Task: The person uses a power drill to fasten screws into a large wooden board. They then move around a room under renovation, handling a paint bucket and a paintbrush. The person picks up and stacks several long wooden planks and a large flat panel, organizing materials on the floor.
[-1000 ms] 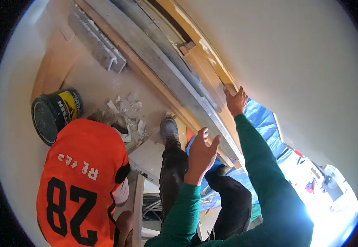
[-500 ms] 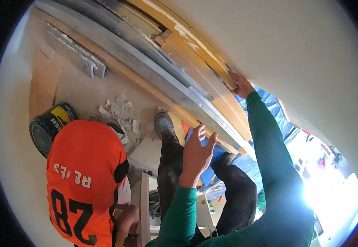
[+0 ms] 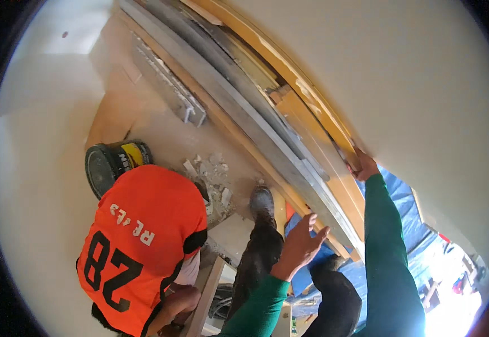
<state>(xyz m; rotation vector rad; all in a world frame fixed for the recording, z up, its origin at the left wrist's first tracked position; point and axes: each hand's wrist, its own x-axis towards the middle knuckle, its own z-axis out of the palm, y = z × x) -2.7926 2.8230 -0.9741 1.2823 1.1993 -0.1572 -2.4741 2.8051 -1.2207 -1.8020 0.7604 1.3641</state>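
Note:
My right hand (image 3: 367, 168) is closed around the near end of a long yellowish wooden board (image 3: 339, 133), the one closest to the pale wall. Below and to the left of it, my left hand (image 3: 302, 247) is held up, fingers apart, with nothing in it. That hand is nearest the end of a tan wooden strip (image 3: 289, 195) at the edge of the stack. Between my hands lie grey planks (image 3: 244, 105) and a wide tan board (image 3: 343, 191), all running toward the far left.
A person in an orange shirt (image 3: 143, 219) bends low on my left, beside a black bucket (image 3: 101, 171). Broken rubble (image 3: 213, 180) lies by my boot (image 3: 262, 201). Farther off is a short grey slab (image 3: 168, 84). Blue sheeting (image 3: 399, 196) spreads at the right.
My view has swung left, so the boards, bucket and person appear farther right. My right hand keeps its hold on the board; my left hand stays raised and open.

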